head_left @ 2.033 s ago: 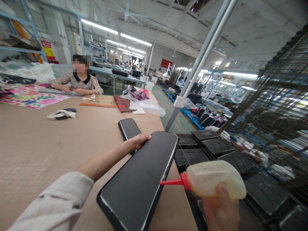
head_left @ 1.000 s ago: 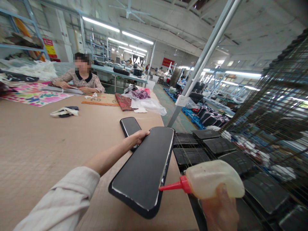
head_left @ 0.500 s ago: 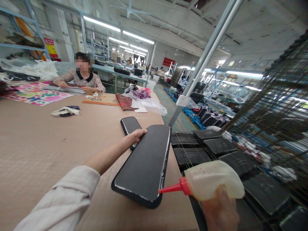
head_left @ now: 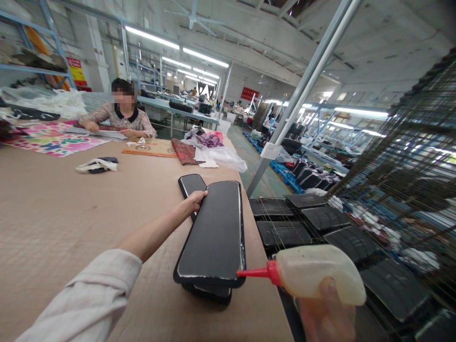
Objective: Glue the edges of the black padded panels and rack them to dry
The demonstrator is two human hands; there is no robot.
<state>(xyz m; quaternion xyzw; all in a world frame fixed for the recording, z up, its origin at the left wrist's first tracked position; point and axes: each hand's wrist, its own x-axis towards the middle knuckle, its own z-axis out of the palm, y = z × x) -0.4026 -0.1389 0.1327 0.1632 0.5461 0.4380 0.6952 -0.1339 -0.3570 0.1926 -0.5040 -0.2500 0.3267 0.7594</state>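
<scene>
My left hand (head_left: 194,199) grips the far left edge of a long black panel (head_left: 213,237) with a pale glue line round its rim. The panel lies on another black panel (head_left: 210,293) that shows under its near end. My right hand (head_left: 326,313) is closed around a cloudy plastic squeeze bottle (head_left: 317,273). Its red nozzle (head_left: 254,273) points left and meets the near right corner of the top panel. A third black panel (head_left: 190,183) lies just beyond my left hand on the brown table (head_left: 71,213).
Wire racks (head_left: 320,223) to the right of the table hold several black panels. A person (head_left: 119,118) sits at the far end by colourful fabric (head_left: 53,142). Cloth pieces and a plastic bag (head_left: 217,156) lie on the far table. A slanted metal post (head_left: 302,90) stands right.
My left hand has swung the top black panel to the left and away, and it now lies lengthwise along the table edge over a lower panel. The bottle nozzle stays at its right edge.
</scene>
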